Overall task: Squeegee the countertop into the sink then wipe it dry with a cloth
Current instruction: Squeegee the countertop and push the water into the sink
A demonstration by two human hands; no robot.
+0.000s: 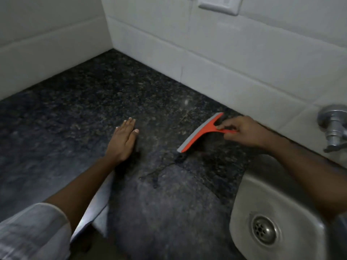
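Head view: the dark speckled surface [78, 113] fills most of the frame, meeting white tiled walls [225, 59] in a corner, with the steel sink [242, 218] sunk into its near right end and a tap [333, 126] on the wall above it. A faint wet line runs across the stone just below the squeegee, so I judge the squeegeeing to be under way but unfinished; a broad stretch near the corner looks untouched, though blur makes wetness hard to read. A pale cloth [97, 209] lies at the near edge, partly under the left forearm, so the drying has probably not begun. The left hand [123, 140] lies flat, palm down, fingers together and straight, holding nothing. The right hand [242, 131] reaches in over the sink, wrist bent, its grip closed on the handle of the orange squeegee [201, 133] between thumb and fingers. The grey blade runs diagonally, facing left; whether its edge touches the stone I cannot tell.
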